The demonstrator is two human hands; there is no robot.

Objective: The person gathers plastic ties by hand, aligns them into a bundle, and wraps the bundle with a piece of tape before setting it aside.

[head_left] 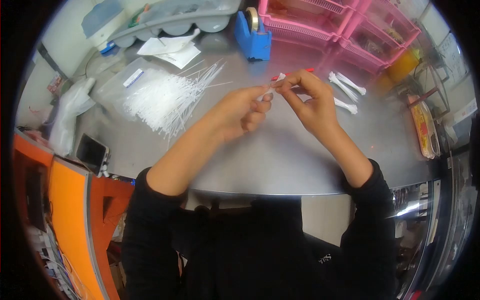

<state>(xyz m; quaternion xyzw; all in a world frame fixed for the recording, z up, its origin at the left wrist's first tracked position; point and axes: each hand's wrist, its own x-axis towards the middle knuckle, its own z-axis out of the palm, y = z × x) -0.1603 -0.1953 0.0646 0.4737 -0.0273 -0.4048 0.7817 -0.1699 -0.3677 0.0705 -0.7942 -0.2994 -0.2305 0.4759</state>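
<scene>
My left hand [250, 109] is closed around a small white piece [266, 94], with thumb and forefinger pressed together near its top. Against it, from the right, comes my right hand [311, 100], its thumb and forefinger pinched at the same white piece. A white tip [281, 77] shows just above the pinch. Behind my right hand lies a red pen-like item [307, 70], partly hidden. To the right are several white wrapped bundles [350, 87]. On the left, a loose heap of thin white sticks [160, 100] spills from a clear plastic bag [116, 89].
A blue tape dispenser [255, 42] stands at the back of the metal table [280, 165]. Pink baskets [300, 25] are behind it, and a grey tray [175, 20] is at the back left. A phone [92, 153] lies near the left edge.
</scene>
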